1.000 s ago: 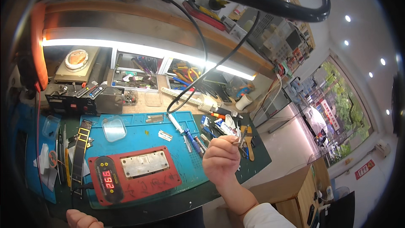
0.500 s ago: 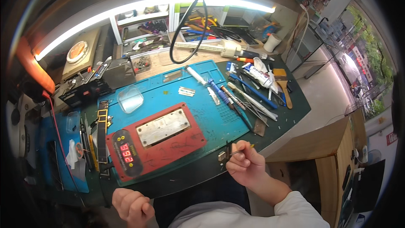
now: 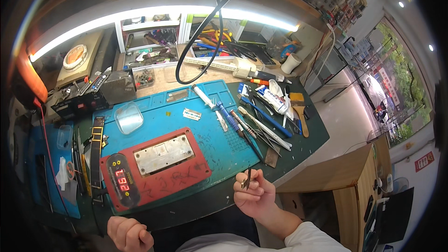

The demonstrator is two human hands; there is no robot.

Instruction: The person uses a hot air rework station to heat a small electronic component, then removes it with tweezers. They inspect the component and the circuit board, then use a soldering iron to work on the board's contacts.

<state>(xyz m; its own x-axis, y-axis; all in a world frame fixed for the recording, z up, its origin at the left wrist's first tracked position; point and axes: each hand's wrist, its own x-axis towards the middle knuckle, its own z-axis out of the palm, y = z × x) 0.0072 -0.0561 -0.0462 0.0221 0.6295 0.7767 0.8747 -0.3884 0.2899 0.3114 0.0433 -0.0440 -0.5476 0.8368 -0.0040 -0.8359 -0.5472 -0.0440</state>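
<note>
My right hand point(image 3: 255, 195) hovers at the near edge of the bench and pinches a small dark tool, thin like tweezers point(image 3: 248, 178), point up. My left hand point(image 3: 130, 234) is a closed fist at the lower edge, holding nothing that I can see. Between them on the blue work mat point(image 3: 214, 135) sits a red heating plate point(image 3: 156, 168) with a metal top and a lit red number display. A row of screwdrivers and tweezers point(image 3: 254, 128) lies on the mat just beyond my right hand.
A clear glass piece point(image 3: 129, 117) and a razor blade point(image 3: 192, 114) lie on the mat. A black cable point(image 3: 205, 32) loops down from above. Tool trays point(image 3: 154, 56) line the lit back shelf. A black box unit point(image 3: 88, 93) stands at left. A white tube point(image 3: 273, 99) lies at right.
The view has tilted down toward the bench. My right hand came down from over the mat to its near edge, still pinching the small tool. My left fist stays low.
</note>
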